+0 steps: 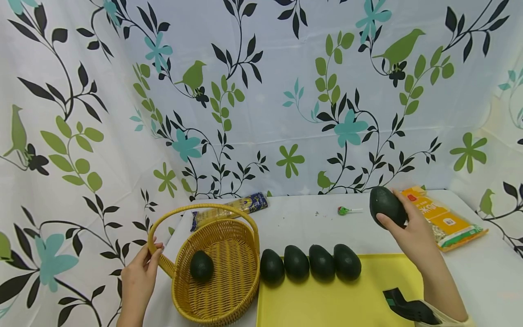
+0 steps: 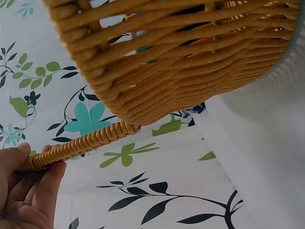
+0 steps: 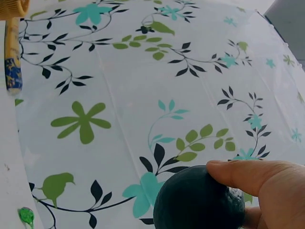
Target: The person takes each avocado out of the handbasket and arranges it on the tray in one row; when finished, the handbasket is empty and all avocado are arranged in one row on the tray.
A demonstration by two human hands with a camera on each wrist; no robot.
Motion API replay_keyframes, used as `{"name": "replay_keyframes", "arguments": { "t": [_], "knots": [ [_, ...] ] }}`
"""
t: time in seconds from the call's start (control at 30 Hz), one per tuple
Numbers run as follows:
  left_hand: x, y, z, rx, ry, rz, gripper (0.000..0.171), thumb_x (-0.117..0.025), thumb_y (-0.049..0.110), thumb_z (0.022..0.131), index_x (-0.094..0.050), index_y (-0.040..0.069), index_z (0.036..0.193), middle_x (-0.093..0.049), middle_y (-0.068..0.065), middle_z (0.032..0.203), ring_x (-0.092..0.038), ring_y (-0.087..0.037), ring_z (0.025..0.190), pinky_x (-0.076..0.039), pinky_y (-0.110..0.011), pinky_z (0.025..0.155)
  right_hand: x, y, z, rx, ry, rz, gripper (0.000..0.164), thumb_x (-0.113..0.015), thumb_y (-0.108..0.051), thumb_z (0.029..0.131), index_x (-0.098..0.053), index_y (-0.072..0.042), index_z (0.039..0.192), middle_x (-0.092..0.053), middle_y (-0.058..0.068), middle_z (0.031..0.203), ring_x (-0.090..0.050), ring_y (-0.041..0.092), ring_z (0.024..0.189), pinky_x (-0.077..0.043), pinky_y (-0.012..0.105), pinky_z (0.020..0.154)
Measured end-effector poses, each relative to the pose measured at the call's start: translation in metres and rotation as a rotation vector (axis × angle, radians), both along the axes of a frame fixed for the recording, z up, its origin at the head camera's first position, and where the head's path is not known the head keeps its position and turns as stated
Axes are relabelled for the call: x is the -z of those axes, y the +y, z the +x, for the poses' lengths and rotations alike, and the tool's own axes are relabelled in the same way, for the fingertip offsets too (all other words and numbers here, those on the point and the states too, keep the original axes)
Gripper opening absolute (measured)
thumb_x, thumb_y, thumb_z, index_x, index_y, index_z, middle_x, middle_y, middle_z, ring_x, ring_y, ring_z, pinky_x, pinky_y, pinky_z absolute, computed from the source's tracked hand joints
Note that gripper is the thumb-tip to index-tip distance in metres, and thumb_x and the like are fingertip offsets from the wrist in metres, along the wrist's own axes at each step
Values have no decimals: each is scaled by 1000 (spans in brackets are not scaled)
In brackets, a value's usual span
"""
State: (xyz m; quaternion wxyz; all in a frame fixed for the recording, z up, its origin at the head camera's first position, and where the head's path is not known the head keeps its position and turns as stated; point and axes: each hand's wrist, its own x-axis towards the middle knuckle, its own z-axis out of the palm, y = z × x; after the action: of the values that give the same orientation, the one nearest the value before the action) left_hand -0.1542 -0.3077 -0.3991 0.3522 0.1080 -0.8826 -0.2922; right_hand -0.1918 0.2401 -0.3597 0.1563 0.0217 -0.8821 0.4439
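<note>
My left hand (image 1: 140, 271) grips the arched handle (image 1: 152, 231) of a yellow wicker basket (image 1: 180, 272) at its left side. In the left wrist view, thumb and fingers close round the wrapped handle (image 2: 90, 144). One dark green avocado (image 1: 202, 266) lies inside the basket, toward its left. Up at the right, my right hand (image 1: 412, 229) holds another avocado (image 1: 386, 206) above the table, thumb on one side and fingers on the other. The right wrist view shows this avocado (image 3: 195, 200) under the thumb. Several avocados stand in a row along the far left edge of the yellow tray (image 1: 327, 299).
A pasta packet (image 1: 255, 202) lies behind the basket. Toward the back of the white table (image 1: 294, 218) is a green lollipop (image 1: 343, 210). An orange food bag (image 1: 445, 218) lies at the right, behind the right forearm. A leaf-patterned curtain (image 1: 261, 100) hangs behind the table.
</note>
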Motion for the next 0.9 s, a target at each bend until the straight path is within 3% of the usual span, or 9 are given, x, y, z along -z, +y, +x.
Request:
{"name": "replay_keyframes", "arguments": {
  "t": [0.17, 0.47, 0.67, 0.9],
  "knots": [
    [-1, 1, 1, 13, 0, 0, 31, -59, 16, 93, -62, 2, 121, -72, -14, 105, -63, -35, 103, -34, 10, 68, 6, 3, -1, 20, -11, 30, 77, -58, -36, 93, -16, -9, 151, -23, 36, 148, -33, 54, 122, -37, 72, 89],
    [0, 1, 1, 15, 12, -4, 32, -59, 14, 93, -61, 1, 122, -72, -15, 104, -63, -35, 102, -33, 11, 68, 22, 7, -2, 53, -63, 136, 80, -59, -41, 91, -17, -7, 151, -27, 37, 145, -32, 56, 122, -35, 72, 89],
    [-1, 0, 1, 4, 1, -9, 31, -60, 14, 93, -62, 2, 121, -72, -14, 105, -63, -34, 104, -40, 6, 68, 37, 8, -5, 24, -96, 160, 83, -59, -44, 90, -17, -6, 150, -26, 36, 146, -30, 56, 125, -33, 73, 92],
    [0, 1, 0, 11, 12, -3, 31, -60, 13, 92, -62, 1, 121, -72, -15, 104, -63, -36, 103, -34, 11, 67, 56, 9, -9, -26, -168, 234, 83, -59, -45, 90, -24, 6, 145, -34, 39, 137, -37, 53, 119, -35, 68, 92]
  ]
}}
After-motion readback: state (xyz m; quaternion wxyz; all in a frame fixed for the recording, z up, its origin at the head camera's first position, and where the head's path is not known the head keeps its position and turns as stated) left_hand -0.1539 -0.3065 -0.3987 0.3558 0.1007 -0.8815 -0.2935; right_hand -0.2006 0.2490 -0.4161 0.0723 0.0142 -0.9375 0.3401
